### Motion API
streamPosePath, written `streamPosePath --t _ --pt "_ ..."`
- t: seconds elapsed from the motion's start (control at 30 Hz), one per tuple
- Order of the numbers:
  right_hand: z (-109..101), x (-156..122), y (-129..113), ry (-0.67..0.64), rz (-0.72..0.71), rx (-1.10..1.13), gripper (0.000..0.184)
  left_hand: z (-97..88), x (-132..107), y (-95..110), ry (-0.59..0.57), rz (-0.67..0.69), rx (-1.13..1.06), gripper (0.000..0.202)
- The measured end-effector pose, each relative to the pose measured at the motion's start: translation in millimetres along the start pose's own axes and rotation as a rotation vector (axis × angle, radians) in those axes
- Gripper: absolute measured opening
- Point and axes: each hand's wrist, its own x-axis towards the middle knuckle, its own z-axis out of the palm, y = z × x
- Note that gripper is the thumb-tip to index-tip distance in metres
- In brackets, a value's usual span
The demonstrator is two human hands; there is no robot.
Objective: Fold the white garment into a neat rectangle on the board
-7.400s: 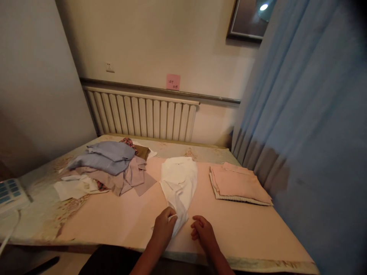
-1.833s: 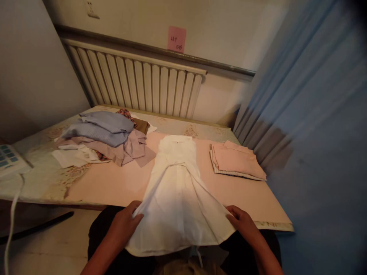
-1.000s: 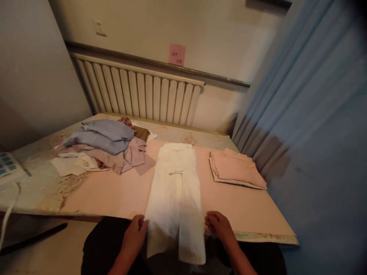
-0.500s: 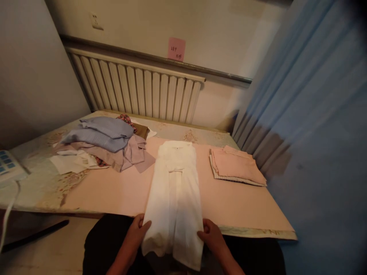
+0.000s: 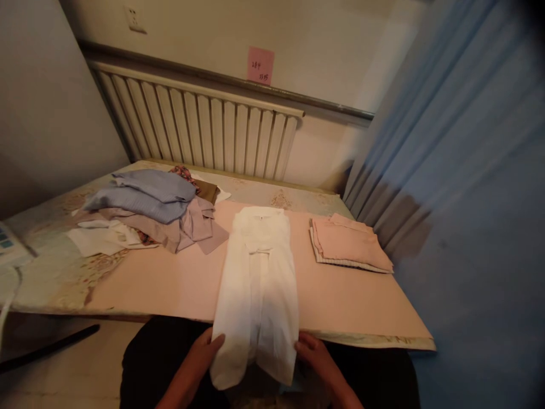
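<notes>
A white shirt point(image 5: 272, 301), its sides folded in to make a long narrow strip, lies over the table's near edge. Its collar end point(image 5: 261, 218) rests on the pink cloth, while the bottom end hangs down in front of me. My left hand point(image 5: 203, 353) grips the left side of the strip, thumb on top and the other fingers mostly hidden beneath. On the opposite side, my right hand point(image 5: 315, 355) holds the right edge at about the same height, its fingers partly behind the fabric.
Rumpled clothes, including a blue-grey garment point(image 5: 149, 196), are heaped at the left. Folded pink clothing point(image 5: 351, 241) is stacked on the right. The pink cloth point(image 5: 170, 284) covers part of the table. A radiator point(image 5: 204, 125) stands behind, and a blue curtain point(image 5: 460, 227) hangs at the right.
The shirt's hanging bottom end sits slightly higher and the gap between its lower flaps looks wider. Both hands keep hold of the sides. My view has shifted a little.
</notes>
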Motion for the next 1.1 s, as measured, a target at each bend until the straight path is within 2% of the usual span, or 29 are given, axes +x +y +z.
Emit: streamPosePath --t 0.07,0.17,0.3,0.4,0.5,0.6,0.67,0.77,0.9,1.0,1.1 --pt "10.9 -4.9 -3.8 -0.042 0.048 0.171 0.047 1.7 -8.3 7.9 -0.036 -0.012 -0.056 0.055" --pt "22.8 -15.3 -23.7 -0.085 0.085 0.421 0.044 3.8 -20.0 20.9 -0.094 -0.060 -0.217 0.058" --pt "22.0 -25.6 -52.7 -0.104 0.085 0.567 0.044 5.8 -29.4 31.5 -0.146 -0.152 -0.379 0.063" --pt "20.1 -30.5 -52.1 -0.082 0.125 0.569 0.050 6.9 -34.0 26.1 -0.152 -0.212 -0.375 0.061" --pt "26.3 -34.3 -35.6 -0.060 0.207 0.567 0.052 8.3 -38.2 10.1 -0.120 -0.261 -0.344 0.061" --pt "38.1 -36.1 -24.7 -0.069 0.237 0.557 0.050 9.7 -41.3 -4.6 -0.077 -0.245 -0.311 0.065" --pt "43.9 -37.0 -29.8 -0.091 0.230 0.539 0.044 10.0 -44.4 -6.3 -0.050 -0.228 -0.290 0.065" --pt "43.4 -39.3 -55.8 -0.118 0.182 0.542 0.035 10.2 -53.6 7.8 -0.032 -0.215 -0.309 0.063" --pt "32.5 -44.7 -94.1 -0.136 0.113 0.545 0.029 15.3 -74.0 43.1 -0.050 -0.166 -0.384 0.064" --pt "27.0 -52.8 -103.8 -0.151 0.119 0.501 0.031 22.9 -92.0 65.5 -0.156 -0.166 -0.431 0.063" --pt "23.9 -65.3 -102.0 -0.134 0.142 0.494 0.039 27.2 -106.8 75.6 -0.268 -0.162 -0.477 0.062"
